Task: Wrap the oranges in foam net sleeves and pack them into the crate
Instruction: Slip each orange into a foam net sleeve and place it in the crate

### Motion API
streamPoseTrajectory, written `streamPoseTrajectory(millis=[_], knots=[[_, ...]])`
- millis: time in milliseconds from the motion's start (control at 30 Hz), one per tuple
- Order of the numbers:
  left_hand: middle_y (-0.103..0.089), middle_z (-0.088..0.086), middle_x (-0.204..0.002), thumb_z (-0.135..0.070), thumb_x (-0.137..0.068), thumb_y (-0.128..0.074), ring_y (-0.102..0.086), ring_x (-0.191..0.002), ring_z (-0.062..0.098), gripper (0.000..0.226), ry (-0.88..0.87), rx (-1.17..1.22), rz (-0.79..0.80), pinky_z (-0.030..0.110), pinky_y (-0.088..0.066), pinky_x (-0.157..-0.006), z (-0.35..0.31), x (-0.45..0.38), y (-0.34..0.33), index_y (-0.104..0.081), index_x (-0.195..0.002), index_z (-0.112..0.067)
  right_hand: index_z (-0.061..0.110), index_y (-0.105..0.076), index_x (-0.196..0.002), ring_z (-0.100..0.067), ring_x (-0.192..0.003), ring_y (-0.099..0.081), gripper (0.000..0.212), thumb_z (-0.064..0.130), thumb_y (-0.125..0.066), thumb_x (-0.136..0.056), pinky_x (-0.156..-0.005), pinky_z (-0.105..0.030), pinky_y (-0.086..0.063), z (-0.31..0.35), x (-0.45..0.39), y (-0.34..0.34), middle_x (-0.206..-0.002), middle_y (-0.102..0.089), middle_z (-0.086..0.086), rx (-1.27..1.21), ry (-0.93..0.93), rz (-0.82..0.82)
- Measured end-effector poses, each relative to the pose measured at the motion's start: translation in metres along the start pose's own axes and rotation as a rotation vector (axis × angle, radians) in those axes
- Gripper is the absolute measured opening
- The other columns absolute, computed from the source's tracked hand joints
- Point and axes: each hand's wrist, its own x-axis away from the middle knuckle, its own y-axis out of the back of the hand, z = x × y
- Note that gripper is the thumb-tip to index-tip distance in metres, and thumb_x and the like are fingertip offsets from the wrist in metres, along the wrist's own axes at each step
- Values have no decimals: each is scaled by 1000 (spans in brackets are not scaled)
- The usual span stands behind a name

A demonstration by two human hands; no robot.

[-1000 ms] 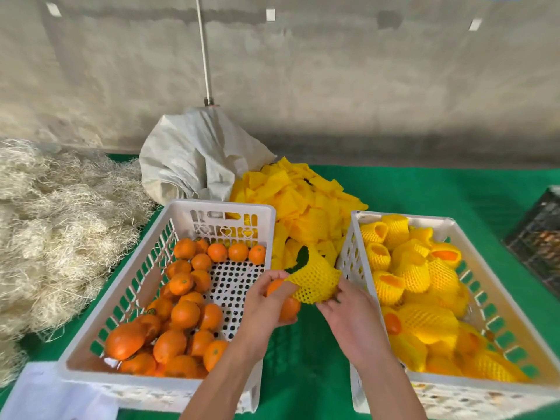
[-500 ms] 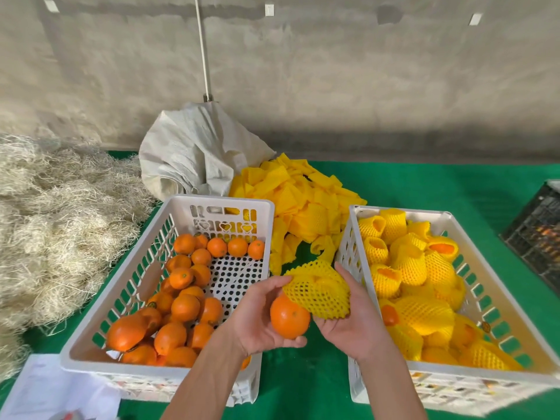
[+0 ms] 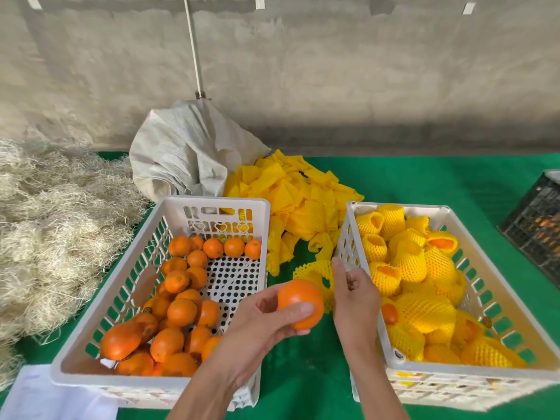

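My left hand [image 3: 266, 319] grips a bare orange [image 3: 300, 303] between the two crates, thumb across its front. Just to the right, my right hand [image 3: 353, 294] holds a yellow foam net sleeve [image 3: 315, 272] stretched open, its mouth facing the orange. The orange is right at the sleeve's opening, outside it. The left white crate [image 3: 209, 204] holds several bare oranges [image 3: 181, 312]. The right white crate [image 3: 400, 209] holds several oranges wrapped in yellow sleeves [image 3: 424, 310].
A heap of loose yellow sleeves [image 3: 297, 195] lies behind the crates on the green table cover [image 3: 424, 180]. A white woven sack [image 3: 185, 153] sits at the back, pale straw [image 3: 54, 222] fills the left, and a black crate [image 3: 536, 222] is at the right edge.
The sleeve has been pulled open into a ring by my right hand. My left hand has turned the orange up toward the sleeve's mouth.
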Motion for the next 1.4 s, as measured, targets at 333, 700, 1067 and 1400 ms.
streamPoseTrajectory(millis=[333,700,1067,1400], knots=[[-73,11,-125,-53,-65,-92,-68,-120,31,72,57,106,-91,50,-56,-103,-7,-20,-12,-75,-124,-14,22,-55,-66,-6,-60,-58,48,60,-55,-95,-55,-14,-42,4,8,-13,-63,-60,5,-5,-31,194],[-76,9,-83,-59,-80,-80,-72,-70,21,47,-69,-589,-277,31,-57,-67,7,-21,-15,-78,-91,-13,17,-42,-65,-13,-47,-34,48,50,-59,-95,-43,-32,-33,25,9,3,-52,-36,8,199,390,99],[-58,4,-77,0,-81,-69,-53,-67,14,21,-460,-636,-392,27,-40,-56,2,-60,-58,-54,-82,-15,22,-50,-74,-13,-57,-51,54,68,-38,-100,-50,-22,-38,27,1,42,-61,-51,7,153,306,0],[-20,-8,-170,-15,-104,-59,-18,-156,9,49,-430,-877,256,20,-34,-118,27,-83,-158,-47,-151,-23,13,-50,-136,-31,-112,-65,101,86,-65,-69,-93,-48,-55,-9,-36,142,-122,-69,-7,53,-216,-93]])
